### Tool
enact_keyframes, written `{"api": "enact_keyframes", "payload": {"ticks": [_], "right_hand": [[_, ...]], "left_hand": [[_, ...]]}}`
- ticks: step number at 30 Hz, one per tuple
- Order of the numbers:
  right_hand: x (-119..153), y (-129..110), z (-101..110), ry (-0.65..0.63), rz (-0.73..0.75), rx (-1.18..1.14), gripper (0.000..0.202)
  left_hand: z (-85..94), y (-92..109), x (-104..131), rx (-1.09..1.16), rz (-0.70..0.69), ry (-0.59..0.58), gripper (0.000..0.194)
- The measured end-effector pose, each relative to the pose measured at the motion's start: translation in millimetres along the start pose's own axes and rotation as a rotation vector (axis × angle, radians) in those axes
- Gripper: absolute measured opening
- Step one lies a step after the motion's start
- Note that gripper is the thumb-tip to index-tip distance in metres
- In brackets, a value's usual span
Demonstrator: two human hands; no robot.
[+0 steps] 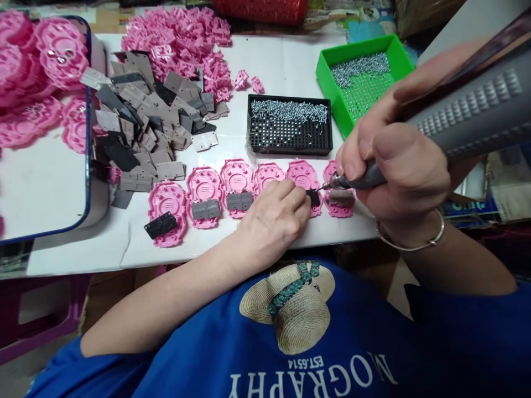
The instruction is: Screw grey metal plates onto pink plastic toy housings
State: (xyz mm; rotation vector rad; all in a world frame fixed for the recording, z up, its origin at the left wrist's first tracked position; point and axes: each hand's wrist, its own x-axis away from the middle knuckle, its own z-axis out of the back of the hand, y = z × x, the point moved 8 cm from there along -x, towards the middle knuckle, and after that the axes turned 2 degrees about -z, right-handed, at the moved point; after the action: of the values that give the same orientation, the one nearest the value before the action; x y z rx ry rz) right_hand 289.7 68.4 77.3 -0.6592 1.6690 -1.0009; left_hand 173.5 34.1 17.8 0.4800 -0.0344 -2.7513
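Observation:
My right hand (406, 160) is wrapped round a grey electric screwdriver (468, 116), which slants down to the left. The tip of its bit meets a small black plate (312, 197) on a pink plastic casing (302, 174). From the left, my left hand (282, 213) presses on that plate with curled fingers; its fingertips are mostly hidden. To the right, another casing (344, 210) bears a brownish-grey plate (340, 198). Several more casings stand in the row to the left, with grey plates (239, 201) and a tilted black plate (161, 225) on them.
Behind the row stands a black perforated tray (290, 150) of small screws (286, 110). A green tray (329, 94) with more screws is at the right. Loose plates (153, 121) and small pink parts (178, 38) lie heaped back left, beside a blue-rimmed white tray (41, 182) of pink casings.

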Motion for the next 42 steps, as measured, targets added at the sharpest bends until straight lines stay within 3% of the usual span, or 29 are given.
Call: {"api": "enact_keyframes", "payload": {"ticks": [6, 12, 16, 18, 23, 26, 34, 42], "right_hand": [[-1, 8, -3, -0.001, 0.011, 0.011, 0.032], [-9, -15, 1, -0.138, 0.028, -0.022, 0.031], [-23, -50, 47, 0.071, 0.277, 0.089, 0.017], [-28, -55, 76, 0.163, 0.357, 0.191, 0.019], [-34, -39, 142, 0.326, 0.391, 0.373, 0.026], [-32, -25, 162, 0.39, 0.371, 0.426, 0.034], [-28, -5, 172, 0.41, 0.291, 0.494, 0.039], [-28, 0, 178, 0.403, 0.344, 0.453, 0.038]], "left_hand": [[-1.7, -1, -3, 0.02, 0.014, -0.009, 0.023], [2.1, -2, 0, 0.029, -0.004, 0.026, 0.025], [7.4, -2, 0, 0.075, -0.017, 0.078, 0.031], [9.2, 0, 0, 0.115, -0.036, 0.104, 0.031], [10.4, 3, 0, 0.159, -0.08, 0.122, 0.028], [9.6, 2, 0, 0.165, -0.071, 0.116, 0.025], [8.1, 1, 2, 0.156, -0.061, 0.139, 0.023], [8.1, 3, 1, 0.135, -0.093, 0.127, 0.021]]}}
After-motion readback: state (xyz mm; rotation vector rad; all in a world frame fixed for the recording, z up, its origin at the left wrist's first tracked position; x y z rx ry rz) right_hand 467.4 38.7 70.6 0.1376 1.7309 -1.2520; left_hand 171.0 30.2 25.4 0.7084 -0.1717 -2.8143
